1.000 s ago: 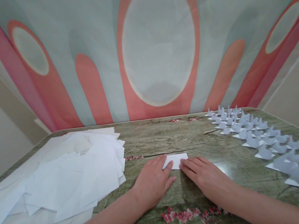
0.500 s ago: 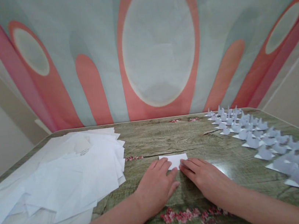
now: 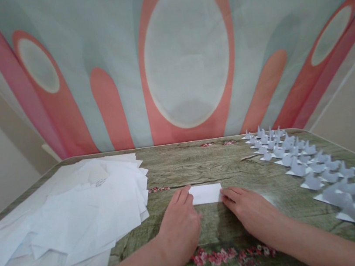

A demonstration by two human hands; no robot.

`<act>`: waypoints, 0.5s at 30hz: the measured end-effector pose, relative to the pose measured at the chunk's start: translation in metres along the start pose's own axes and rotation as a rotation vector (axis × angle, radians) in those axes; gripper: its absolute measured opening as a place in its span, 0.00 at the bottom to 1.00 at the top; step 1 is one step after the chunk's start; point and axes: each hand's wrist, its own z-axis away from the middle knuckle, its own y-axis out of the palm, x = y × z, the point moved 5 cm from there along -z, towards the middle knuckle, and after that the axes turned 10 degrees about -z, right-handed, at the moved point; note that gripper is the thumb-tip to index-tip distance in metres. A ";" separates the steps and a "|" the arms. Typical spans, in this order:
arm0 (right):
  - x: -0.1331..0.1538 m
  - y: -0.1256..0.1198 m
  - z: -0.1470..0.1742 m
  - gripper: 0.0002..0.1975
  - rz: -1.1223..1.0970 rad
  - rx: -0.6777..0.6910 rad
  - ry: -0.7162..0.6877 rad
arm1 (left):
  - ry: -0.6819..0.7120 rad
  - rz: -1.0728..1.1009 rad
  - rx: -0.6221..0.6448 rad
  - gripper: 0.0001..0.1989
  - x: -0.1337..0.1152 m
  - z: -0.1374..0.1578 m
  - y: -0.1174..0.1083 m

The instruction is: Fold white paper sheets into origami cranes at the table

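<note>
A small white folded paper (image 3: 206, 194) lies as a flat rectangle on the wood-patterned table, its long side running left to right. At its left edge is my left hand (image 3: 180, 220), closed, with the fingers together on the edge and the thumb tucked partly out of sight. My right hand (image 3: 244, 206) pinches the right edge near the lower corner between thumb and fingers. The paper's middle is uncovered between both hands.
A broad heap of loose white sheets (image 3: 73, 213) covers the table's left side. Several rows of folded paper birds (image 3: 313, 181) stand along the right. Behind the wood-grain table (image 3: 182, 167) with printed pink flowers rises a patterned backdrop (image 3: 186, 57).
My hands have moved apart, from over the paper to its left and right edges. More of the paper's face shows now. My left thumb has drawn in.
</note>
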 end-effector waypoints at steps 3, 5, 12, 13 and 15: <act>-0.004 -0.004 0.000 0.15 -0.011 0.078 0.038 | -0.003 -0.018 -0.014 0.09 0.001 0.000 0.000; -0.005 -0.007 -0.001 0.14 -0.030 0.096 0.049 | 0.005 -0.025 -0.027 0.10 0.000 0.000 0.000; -0.026 -0.005 -0.008 0.14 -0.321 0.034 0.111 | 0.039 -0.051 -0.029 0.08 -0.006 0.002 0.010; -0.033 -0.003 -0.010 0.15 -0.413 0.001 0.143 | 0.043 -0.054 -0.030 0.08 -0.008 0.002 0.012; -0.045 -0.001 -0.013 0.13 -0.563 -0.135 0.198 | 0.043 -0.064 -0.035 0.09 -0.010 0.002 0.013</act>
